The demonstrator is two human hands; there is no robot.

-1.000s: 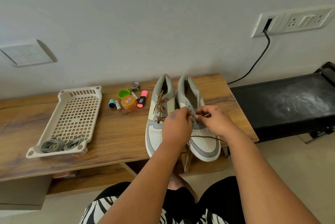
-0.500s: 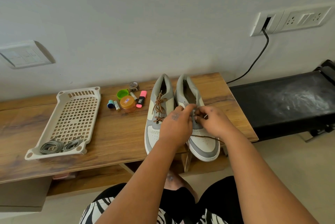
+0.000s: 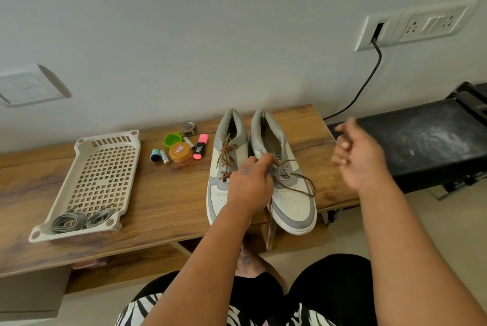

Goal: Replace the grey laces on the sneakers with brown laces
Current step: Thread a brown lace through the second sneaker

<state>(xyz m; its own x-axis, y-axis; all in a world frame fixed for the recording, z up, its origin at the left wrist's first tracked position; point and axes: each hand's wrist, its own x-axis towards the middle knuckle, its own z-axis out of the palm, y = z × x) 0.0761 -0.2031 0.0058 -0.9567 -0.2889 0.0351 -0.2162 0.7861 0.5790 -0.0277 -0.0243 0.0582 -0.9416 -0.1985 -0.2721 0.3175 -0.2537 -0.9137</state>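
Two grey-and-white sneakers stand side by side on the wooden table (image 3: 163, 201). The left sneaker (image 3: 224, 167) is laced in brown. On the right sneaker (image 3: 292, 201) a brown lace (image 3: 305, 180) runs through the lower eyelets and lies in a slack loop over the toe. My left hand (image 3: 250, 183) rests on that shoe and pinches the lace at the eyelets. My right hand (image 3: 355, 156) hovers to the right of the shoe, blurred, with fingers curled; no lace shows in it. Grey laces (image 3: 79, 220) lie coiled in a tray.
The beige perforated tray (image 3: 102, 172) sits at the table's left. Behind the shoes' left lie a green cap (image 3: 172, 139), an orange-lidded jar (image 3: 180, 153), a pink highlighter (image 3: 200, 149) and small tubes. A black bench (image 3: 421, 141) adjoins on the right; a cable hangs from the wall socket (image 3: 379, 30).
My right hand has left the eyelets and swung up and right, away from the shoe. The brown lace now lies in a loose loop. My left hand stays on the right sneaker.
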